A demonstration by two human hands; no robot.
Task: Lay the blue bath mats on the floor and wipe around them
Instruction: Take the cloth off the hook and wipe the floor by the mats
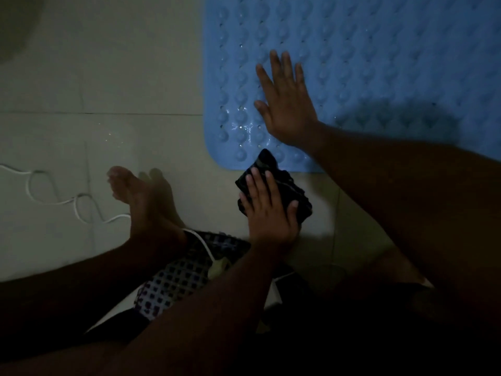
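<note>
A blue bath mat (pixel 379 50) with raised bumps and small holes lies flat on the tiled floor, filling the upper right of the view. Its near left corner glistens with water. My right hand (pixel 287 104) rests flat on the mat near that corner, palm down, fingers spread, holding nothing. My left hand (pixel 268 210) presses a dark folded cloth (pixel 287 183) onto the floor just below the mat's corner. The cloth's far tip touches or overlaps the mat's edge, and my thumb wraps the cloth's right side.
The room is dim. My bare foot (pixel 141 196) rests on the grey tiles (pixel 108 77) left of the cloth. A white cable (pixel 54 202) snakes across the floor at left and runs to a small plug (pixel 217 267) over checked fabric (pixel 184 278). Water drops (pixel 113 135) speckle the tile.
</note>
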